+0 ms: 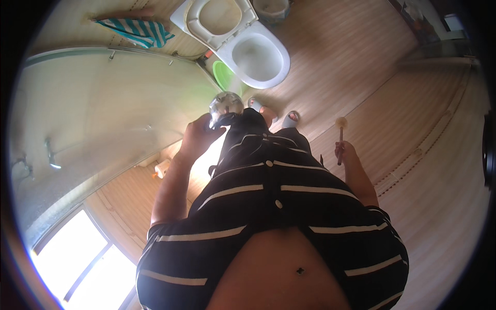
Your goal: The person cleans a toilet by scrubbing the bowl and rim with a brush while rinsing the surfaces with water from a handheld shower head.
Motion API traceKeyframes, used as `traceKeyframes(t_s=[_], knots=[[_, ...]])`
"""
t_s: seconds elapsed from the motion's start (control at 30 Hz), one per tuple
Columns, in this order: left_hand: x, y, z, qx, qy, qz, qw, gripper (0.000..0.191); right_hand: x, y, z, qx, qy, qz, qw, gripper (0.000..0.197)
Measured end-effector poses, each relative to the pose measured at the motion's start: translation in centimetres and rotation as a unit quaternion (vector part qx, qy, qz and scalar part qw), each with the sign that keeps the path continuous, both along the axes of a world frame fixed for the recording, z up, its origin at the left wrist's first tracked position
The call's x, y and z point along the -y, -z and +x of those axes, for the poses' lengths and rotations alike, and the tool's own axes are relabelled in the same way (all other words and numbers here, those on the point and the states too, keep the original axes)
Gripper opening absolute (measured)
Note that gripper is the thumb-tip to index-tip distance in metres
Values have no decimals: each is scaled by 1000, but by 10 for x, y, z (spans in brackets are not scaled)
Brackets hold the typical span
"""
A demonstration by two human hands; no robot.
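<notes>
My left hand grips a round, shiny metal vessel by its near side; a dark part shows by the fingers. From the vessel a pale, blurred streak that looks like water runs towards the white toilet bowl. The toilet's seat and lid are raised, and the inside of the bowl looks pale. Off to the right, my right hand is closed around the brown handle of a toilet brush. Its rounded, cream-coloured head points up and away from me, apart from the toilet.
A green plastic basin stands left of the toilet, partly behind it. A glass shower screen runs along the left. Above hangs a teal-striped cloth. A lined bin sits beyond the toilet. My slippered feet are on the wood-look floor.
</notes>
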State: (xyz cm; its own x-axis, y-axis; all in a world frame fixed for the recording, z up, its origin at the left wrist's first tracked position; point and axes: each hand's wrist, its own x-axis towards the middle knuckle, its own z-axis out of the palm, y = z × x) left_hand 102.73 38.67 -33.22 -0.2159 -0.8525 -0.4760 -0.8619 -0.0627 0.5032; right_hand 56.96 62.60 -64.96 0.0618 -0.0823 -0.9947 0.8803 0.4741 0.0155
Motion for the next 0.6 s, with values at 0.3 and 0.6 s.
traceKeyframes(t_s=[0.3, 0.6], knots=[[6, 6, 40, -121, 25, 23, 992, 30, 8, -23, 48, -62, 28, -42, 997, 21], [12, 30, 108, -142, 14, 16, 990, 38, 29, -74, 175, -13, 46, -102, 994, 11]])
